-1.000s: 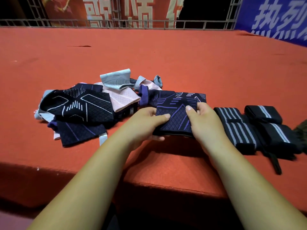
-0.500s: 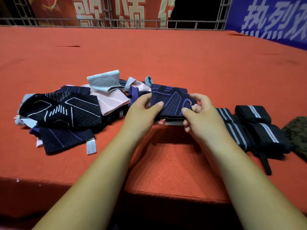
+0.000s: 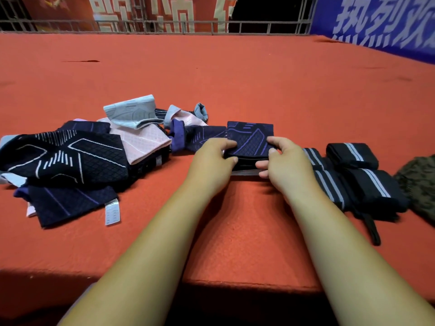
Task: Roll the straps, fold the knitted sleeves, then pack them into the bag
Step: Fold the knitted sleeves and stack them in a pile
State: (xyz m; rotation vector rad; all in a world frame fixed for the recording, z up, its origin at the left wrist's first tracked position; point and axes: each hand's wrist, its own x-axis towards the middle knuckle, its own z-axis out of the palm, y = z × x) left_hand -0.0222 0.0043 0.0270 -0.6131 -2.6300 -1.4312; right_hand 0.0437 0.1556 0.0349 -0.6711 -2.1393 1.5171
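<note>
A folded navy knitted sleeve with purple lines (image 3: pixel 250 140) sits on the red cloth between my hands. My left hand (image 3: pixel 211 161) grips its left edge, thumb on top. My right hand (image 3: pixel 284 164) pinches its right edge, fingers curled under the fold. To the left lies a loose pile of knitted sleeves (image 3: pixel 77 156) in navy, pink and pale blue. Rolled black straps with grey stripes (image 3: pixel 362 180) lie just right of my right hand. A camouflage bag (image 3: pixel 421 184) shows at the right edge, partly cut off.
The red-covered table (image 3: pixel 235 78) stretches far back to a metal railing (image 3: pixel 188 27) with banners behind. Its front edge runs just below my forearms. A loose black strap end (image 3: pixel 374 229) trails toward the front edge.
Both hands have folded the navy sleeve over away from me into a smaller, thicker packet and shifted it slightly toward the back. The pile and straps stay put.
</note>
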